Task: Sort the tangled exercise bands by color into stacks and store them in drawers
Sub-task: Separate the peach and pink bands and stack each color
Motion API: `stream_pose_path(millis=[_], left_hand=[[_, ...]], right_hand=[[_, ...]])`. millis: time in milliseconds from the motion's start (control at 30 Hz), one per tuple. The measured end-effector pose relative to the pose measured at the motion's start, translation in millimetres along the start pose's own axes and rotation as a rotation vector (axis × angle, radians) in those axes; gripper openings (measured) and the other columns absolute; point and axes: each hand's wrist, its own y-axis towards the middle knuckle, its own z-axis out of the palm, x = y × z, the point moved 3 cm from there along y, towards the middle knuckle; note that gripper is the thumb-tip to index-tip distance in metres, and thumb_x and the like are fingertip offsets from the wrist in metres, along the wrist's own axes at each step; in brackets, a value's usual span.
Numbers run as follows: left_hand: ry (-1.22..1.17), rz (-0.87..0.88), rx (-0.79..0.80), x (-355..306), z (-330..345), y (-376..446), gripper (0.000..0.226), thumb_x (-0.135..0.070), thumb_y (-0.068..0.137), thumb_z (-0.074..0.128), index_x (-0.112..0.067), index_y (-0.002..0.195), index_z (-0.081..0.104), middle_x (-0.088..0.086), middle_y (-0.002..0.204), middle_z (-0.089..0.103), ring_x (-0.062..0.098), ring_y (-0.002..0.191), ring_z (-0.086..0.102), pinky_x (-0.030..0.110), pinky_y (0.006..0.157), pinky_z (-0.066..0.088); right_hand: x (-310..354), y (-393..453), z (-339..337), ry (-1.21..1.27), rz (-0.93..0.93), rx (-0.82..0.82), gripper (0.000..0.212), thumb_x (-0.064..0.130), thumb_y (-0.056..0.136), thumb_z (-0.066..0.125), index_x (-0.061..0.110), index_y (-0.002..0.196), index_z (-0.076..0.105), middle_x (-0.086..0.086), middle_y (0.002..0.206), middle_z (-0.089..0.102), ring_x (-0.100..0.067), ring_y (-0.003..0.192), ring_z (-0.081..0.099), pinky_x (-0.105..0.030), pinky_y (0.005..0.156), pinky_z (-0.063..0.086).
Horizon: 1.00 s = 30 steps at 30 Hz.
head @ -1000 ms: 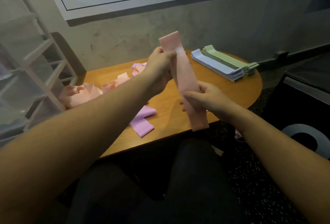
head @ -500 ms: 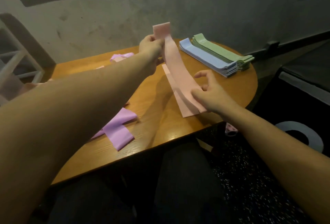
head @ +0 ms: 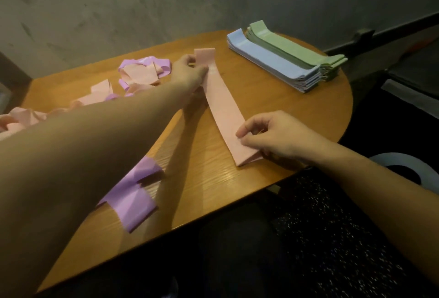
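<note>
While two hands (head: 237, 98) hold one pink band (head: 223, 109), two stacks (head: 285, 64) wait.

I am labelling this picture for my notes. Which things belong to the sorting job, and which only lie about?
Job:
pink band, held by left hand and right hand
tangled pile
purple band
blue stack
green stack
table

Lying about:
grey ring on the floor

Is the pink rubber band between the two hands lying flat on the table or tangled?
Flat: the pink rubber band lies stretched straight on the wooden table, one end under each hand.
</note>
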Motion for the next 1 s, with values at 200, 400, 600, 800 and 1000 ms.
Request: stream_pose_path(millis=[200,400,600,800,1000], left_hand=[[0.174,0.079,-0.004,12,4,11,0.027,-0.028,0.099,0.062,-0.028,0.125,0.055,-0.002,0.117,0.062,0.013,0.087,0.067,0.032,0.068,0.063],[0.132,0.077,-0.013,13,2,18,0.038,-0.024,0.098,0.064,-0.031,0.133,0.052,-0.002,0.121,0.059,0.015,0.088,0.069,0.028,0.07,0.063],[0.147,0.09,-0.001,14,6,23,0.039,-0.025,0.099,0.063,-0.035,0.135,0.054,-0.002,0.121,0.056,0.014,0.091,0.068,0.027,0.071,0.062],[0.199,0.124,-0.03,17,8,33,0.029,-0.024,0.102,0.058,-0.028,0.131,0.058,-0.002,0.123,0.06,0.013,0.097,0.065,0.024,0.072,0.059],[0.283,0.153,-0.021,20,10,37,0.032,-0.019,0.102,0.057,-0.025,0.133,0.06,-0.002,0.126,0.059,0.014,0.109,0.061,0.019,0.079,0.052]], right_hand=[[-8,0,3,-0.37,-0.151,-0.026,0.007,0.044,0.089,0.069,0.039,0.094,0.07,0.014,0.093,0.057,-0.002,0.086,0.054,-0.021,0.076,0.046],[-23,-5,-4,-0.395,-0.318,0.045,0.021,0.061,0.084,0.063,0.046,0.097,0.07,0.024,0.101,0.051,0.002,0.104,0.044,-0.019,0.084,0.039],[-28,-6,-5,-0.357,-0.375,0.057,0.027,0.062,0.079,0.063,0.046,0.098,0.073,0.024,0.104,0.052,0.0,0.106,0.046,-0.026,0.089,0.043],[-32,-6,-5,-0.296,-0.422,0.029,0.026,0.059,0.079,0.063,0.042,0.094,0.077,0.02,0.1,0.055,-0.003,0.101,0.053,-0.026,0.085,0.046],[-35,-4,-4,-0.28,-0.435,0.035,0.02,0.057,0.078,0.068,0.041,0.089,0.073,0.022,0.1,0.056,0.002,0.101,0.054,-0.021,0.084,0.036]])
